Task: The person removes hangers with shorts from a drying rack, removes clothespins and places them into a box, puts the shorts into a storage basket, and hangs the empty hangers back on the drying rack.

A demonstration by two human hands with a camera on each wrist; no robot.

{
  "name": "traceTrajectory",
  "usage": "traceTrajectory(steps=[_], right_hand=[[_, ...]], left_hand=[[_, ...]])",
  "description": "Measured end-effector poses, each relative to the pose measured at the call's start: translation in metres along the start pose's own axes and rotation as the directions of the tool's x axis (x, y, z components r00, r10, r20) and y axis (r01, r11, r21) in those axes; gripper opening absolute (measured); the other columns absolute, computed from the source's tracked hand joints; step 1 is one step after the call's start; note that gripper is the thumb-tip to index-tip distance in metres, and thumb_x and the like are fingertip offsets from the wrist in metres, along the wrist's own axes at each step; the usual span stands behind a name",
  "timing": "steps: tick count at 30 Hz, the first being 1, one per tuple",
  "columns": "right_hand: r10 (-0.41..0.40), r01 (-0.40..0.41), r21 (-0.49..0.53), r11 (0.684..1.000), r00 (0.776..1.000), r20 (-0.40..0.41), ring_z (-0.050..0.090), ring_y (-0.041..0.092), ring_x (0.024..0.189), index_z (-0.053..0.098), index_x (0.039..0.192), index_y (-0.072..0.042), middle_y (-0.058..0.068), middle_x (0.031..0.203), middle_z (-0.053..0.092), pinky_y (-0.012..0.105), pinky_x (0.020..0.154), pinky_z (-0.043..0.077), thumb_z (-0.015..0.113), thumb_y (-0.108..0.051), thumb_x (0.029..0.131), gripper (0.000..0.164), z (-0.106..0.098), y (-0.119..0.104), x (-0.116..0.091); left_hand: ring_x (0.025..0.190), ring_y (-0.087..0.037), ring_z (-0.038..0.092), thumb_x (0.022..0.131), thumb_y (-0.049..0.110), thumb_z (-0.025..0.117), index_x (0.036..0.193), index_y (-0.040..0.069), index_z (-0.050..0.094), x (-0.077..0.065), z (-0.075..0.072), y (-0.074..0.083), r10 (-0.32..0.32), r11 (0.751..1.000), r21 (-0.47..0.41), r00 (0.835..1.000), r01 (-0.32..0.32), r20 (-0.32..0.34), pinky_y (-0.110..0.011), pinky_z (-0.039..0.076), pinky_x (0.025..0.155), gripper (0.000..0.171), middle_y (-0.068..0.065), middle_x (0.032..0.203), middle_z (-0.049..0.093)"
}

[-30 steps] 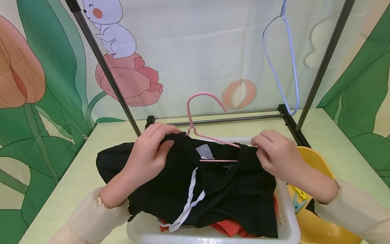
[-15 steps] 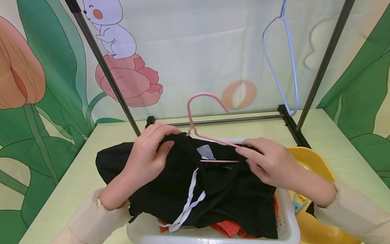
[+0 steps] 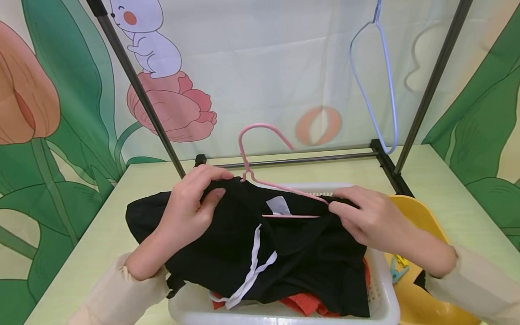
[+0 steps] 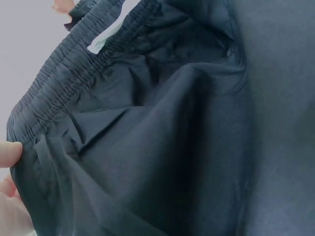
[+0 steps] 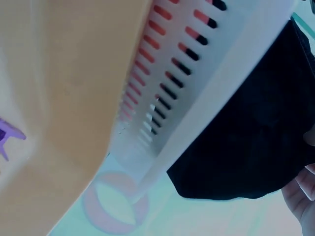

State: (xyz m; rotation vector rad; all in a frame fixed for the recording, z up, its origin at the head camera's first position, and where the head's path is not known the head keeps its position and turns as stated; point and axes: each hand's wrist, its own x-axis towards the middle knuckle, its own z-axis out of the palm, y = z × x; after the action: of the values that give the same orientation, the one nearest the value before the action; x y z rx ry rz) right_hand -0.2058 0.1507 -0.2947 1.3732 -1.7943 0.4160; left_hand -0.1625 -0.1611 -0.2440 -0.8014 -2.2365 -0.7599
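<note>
Black shorts with white drawstring ends lie over a white basket. Their gathered waistband shows in the left wrist view. Inside the waist opening sits a pink hanger, its hook standing up above the cloth and its lower bar crossing the opening. My left hand pinches the waistband's left side beside the hook. On the right, my right hand grips the waistband near the hanger's sloping arm. Cloth covers both hanger ends.
Red cloth lies in the basket beneath the shorts. A yellow basin at right holds a teal clothespin and other small clips. Behind stands a dark rack with a blue hanger on it.
My right hand came inward to the waistband beside the hanger arm, then shifted slightly right. The hanger and my left hand have moved a little left.
</note>
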Motion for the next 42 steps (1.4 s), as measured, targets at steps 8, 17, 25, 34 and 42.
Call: traceTrajectory(steps=[8, 17, 25, 34, 42], right_hand=[[0.031, -0.032, -0.041, 0.999, 0.999, -0.027, 0.058, 0.024, 0.065, 0.060, 0.080, -0.005, 0.015, 0.084, 0.058, 0.032, 0.049, 0.048, 0.035, -0.017, 0.090, 0.030, -0.006, 0.006, -0.011], [0.067, -0.068, -0.045, 0.997, 0.997, -0.025, 0.058, 0.023, 0.064, 0.059, 0.079, -0.004, 0.017, 0.087, 0.060, 0.029, 0.045, 0.045, 0.037, -0.022, 0.092, 0.031, -0.013, 0.011, -0.022], [0.077, -0.080, -0.073, 0.994, 0.996, -0.045, 0.059, 0.024, 0.065, 0.058, 0.074, -0.004, 0.017, 0.085, 0.061, 0.030, 0.044, 0.045, 0.038, -0.022, 0.092, 0.033, -0.017, 0.014, -0.027], [0.094, -0.098, -0.090, 0.991, 0.994, -0.047, 0.061, 0.025, 0.069, 0.060, 0.070, -0.002, 0.015, 0.081, 0.063, 0.034, 0.051, 0.049, 0.038, -0.025, 0.093, 0.039, -0.019, 0.021, -0.040], [0.088, -0.090, -0.079, 0.993, 0.996, -0.020, 0.061, 0.022, 0.068, 0.060, 0.072, -0.004, 0.012, 0.081, 0.063, 0.033, 0.052, 0.049, 0.038, -0.022, 0.092, 0.035, -0.014, 0.023, -0.047]], left_hand=[[0.085, -0.016, 0.054, 0.072, -0.015, 0.060, 0.095, 0.000, 0.060, -0.005, -0.005, -0.008, -0.008, 1.000, -0.020, 0.999, 0.007, -0.032, -0.017, 0.041, 0.078, 0.028, -0.009, 0.093, 0.062], [0.085, -0.017, 0.055, 0.072, -0.015, 0.060, 0.095, -0.002, 0.059, -0.009, -0.009, -0.012, -0.057, 0.998, -0.033, 0.997, 0.055, -0.058, -0.013, 0.040, 0.081, 0.027, -0.011, 0.092, 0.061], [0.085, -0.017, 0.053, 0.073, -0.014, 0.059, 0.097, -0.002, 0.059, -0.010, -0.010, -0.011, -0.101, 0.994, -0.037, 0.993, 0.099, -0.062, -0.013, 0.039, 0.081, 0.027, -0.011, 0.094, 0.060], [0.083, -0.016, 0.052, 0.075, -0.015, 0.057, 0.099, -0.004, 0.055, -0.010, -0.014, -0.010, -0.149, 0.987, -0.075, 0.986, 0.143, -0.080, -0.010, 0.039, 0.081, 0.027, -0.013, 0.092, 0.060], [0.080, -0.011, 0.050, 0.076, -0.015, 0.055, 0.100, -0.007, 0.053, -0.007, -0.015, -0.006, -0.184, 0.975, -0.149, 0.975, 0.165, -0.126, -0.010, 0.040, 0.079, 0.025, -0.016, 0.090, 0.058]])
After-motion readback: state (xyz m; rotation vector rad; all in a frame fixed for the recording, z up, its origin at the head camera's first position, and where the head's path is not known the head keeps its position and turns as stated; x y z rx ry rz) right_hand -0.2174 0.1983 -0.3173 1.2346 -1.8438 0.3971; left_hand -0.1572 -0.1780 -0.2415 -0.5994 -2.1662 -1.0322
